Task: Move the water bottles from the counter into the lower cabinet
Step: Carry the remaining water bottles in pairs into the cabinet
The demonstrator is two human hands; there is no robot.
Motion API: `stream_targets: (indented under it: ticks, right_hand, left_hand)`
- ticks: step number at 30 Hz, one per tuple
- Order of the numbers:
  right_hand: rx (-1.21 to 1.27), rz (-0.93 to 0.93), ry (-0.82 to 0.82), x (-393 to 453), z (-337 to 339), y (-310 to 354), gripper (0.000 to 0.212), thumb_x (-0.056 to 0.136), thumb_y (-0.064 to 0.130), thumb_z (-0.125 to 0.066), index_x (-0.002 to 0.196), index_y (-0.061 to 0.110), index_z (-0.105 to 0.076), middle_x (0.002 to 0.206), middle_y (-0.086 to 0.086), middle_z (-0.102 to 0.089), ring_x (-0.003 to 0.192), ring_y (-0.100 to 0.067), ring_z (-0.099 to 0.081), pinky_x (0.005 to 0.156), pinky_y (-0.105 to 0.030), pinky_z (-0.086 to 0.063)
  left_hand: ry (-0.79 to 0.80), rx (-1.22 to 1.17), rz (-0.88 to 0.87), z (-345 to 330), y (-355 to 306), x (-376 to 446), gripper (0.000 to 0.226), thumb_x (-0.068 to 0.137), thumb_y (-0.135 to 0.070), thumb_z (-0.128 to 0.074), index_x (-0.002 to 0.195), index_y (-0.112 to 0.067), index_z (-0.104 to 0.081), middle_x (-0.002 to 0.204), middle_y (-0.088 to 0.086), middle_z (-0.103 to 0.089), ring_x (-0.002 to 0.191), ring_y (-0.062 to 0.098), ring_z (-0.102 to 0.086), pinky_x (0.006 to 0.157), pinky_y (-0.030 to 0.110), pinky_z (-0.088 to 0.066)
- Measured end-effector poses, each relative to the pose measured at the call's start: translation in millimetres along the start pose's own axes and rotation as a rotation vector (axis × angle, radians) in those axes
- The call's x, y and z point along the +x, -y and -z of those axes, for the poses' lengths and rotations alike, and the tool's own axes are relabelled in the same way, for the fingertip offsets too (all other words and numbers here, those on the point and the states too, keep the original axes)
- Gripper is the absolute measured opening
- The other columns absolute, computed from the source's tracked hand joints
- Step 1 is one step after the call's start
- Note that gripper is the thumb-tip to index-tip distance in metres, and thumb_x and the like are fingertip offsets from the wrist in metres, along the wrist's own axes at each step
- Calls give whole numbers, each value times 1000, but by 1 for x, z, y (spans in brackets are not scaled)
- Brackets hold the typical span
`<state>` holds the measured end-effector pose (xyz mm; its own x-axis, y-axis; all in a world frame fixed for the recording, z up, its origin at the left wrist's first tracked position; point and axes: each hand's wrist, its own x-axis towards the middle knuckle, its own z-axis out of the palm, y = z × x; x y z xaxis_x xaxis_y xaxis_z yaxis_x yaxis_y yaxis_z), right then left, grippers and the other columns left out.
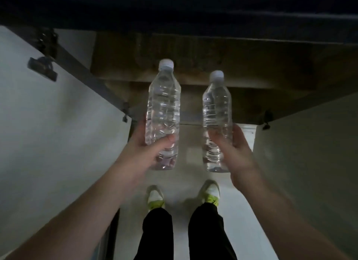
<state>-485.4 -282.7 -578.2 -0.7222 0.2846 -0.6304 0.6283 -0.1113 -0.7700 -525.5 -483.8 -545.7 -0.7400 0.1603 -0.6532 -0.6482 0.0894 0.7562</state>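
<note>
Two bottles in transit, one per hand. Left hand [149,143] wraps the lower half of the left bottle [163,114], thumb across the front, fingers [140,127] curled round the far side, closed on it. Right hand [235,149] does the same on the right bottle [217,122], thumb in front, fingers [239,131] behind. Both bottles are clear, capped, apparently full, caps pointing away from the person toward the cabinet [193,52]. They sit side by side, apart, not touching, held in the air in front of the opening, over the floor [189,143]. Step, as I read it: carry phase done, insertion about to start. Nothing is set down yet. Next move calls for a bend or crouch, then pushing both bottles forward and down onto the wooden shelf [251,97] inside, and standing or laying them so they don't roll. The inside is dark, so depth and any contents further in can't be judged. Both doors are swung open: left door [48,114] and right door [310,143], pale panels, hinges showing at the frame. The doors flank the arms, clearance looks fine. Floor is pale and bare; the person's shoes [155,197] stand just short of the cabinet. The table isn't clearly in view, only a dark band along the top. Light is dim overall.
</note>
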Motion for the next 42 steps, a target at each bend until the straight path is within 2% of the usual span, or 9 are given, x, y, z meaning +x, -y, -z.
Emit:
stream_targets:
  ticks: [4,11,14,18,21,26,32,38,42]
  right_hand:
    - [63,65,-2,44,3,-11,63,69,42,-83,124,29,-56,108,-2,-71,95,-27,-71,85,-56,-56]
    - [13,156,-33,102,12,-5,74,80,14,-76,142,30,-38,123,1,-61,99,-19,-66,73,-39,-56]
    - [-69,194,-68,121,13,6,79,75,19,-79,142,30,-38,124,0,-61,103,-22,-65,84,-48,-56]
    - [-237,321,-198,141,8,21,73,79,22,-76,141,25,-38,111,12,-54,81,0,-54,66,-21,-46]
    - [-289,340,-277,155,2,28,68,80,31,-75,137,21,-40,105,10,-52,82,-8,-54,73,-29,-49]
    - [-483,385,-361,174,-4,33,73,78,38,-74,138,15,-39,120,-4,-56,103,-25,-58,84,-43,-52]
    - [-779,459,-425,198,0,29,66,85,38,-66,140,12,-40,135,-19,-50,120,-39,-51,95,-44,-45]
    - [-831,451,-437,213,-1,31,68,87,49,-57,141,12,-38,133,-20,-49,115,-37,-52,81,-36,-40]
    - [-781,380,-413,194,1,25,88,85,58,-59,151,17,-20,148,-18,-33,132,-39,-37,100,-50,-40]
  left_hand:
    - [-87,103,-99,1,7,45,69,68,-32,-84,127,-43,-50,112,-13,-70,102,13,-69,85,41,-56]
    - [-97,145,-176,8,-1,112,88,63,-29,-84,138,-43,-39,125,-13,-62,111,12,-63,85,38,-56]
    - [-138,219,-199,10,-16,131,89,70,-24,-84,141,-41,-34,124,-11,-58,107,12,-61,75,32,-55]
    - [-330,358,-287,11,-32,149,86,73,-20,-81,142,-30,-31,115,-7,-56,94,9,-63,61,21,-54]
    - [-417,394,-335,10,-41,159,72,78,-12,-77,137,-19,-37,103,-6,-56,72,-3,-61,42,7,-43]
    - [-586,577,-473,14,-46,180,63,70,-37,-79,126,-23,-55,116,-3,-66,103,15,-64,72,26,-50]
    - [-670,734,-560,17,-64,203,76,59,-63,-66,128,-33,-55,125,-3,-63,119,24,-56,87,45,-53]
    - [-669,708,-583,11,-75,215,74,78,-45,-74,142,-26,-43,135,-1,-57,122,22,-55,86,28,-46]
    - [-531,691,-595,17,-63,214,80,79,-31,-77,147,-25,-36,142,1,-50,128,18,-47,81,16,-36]
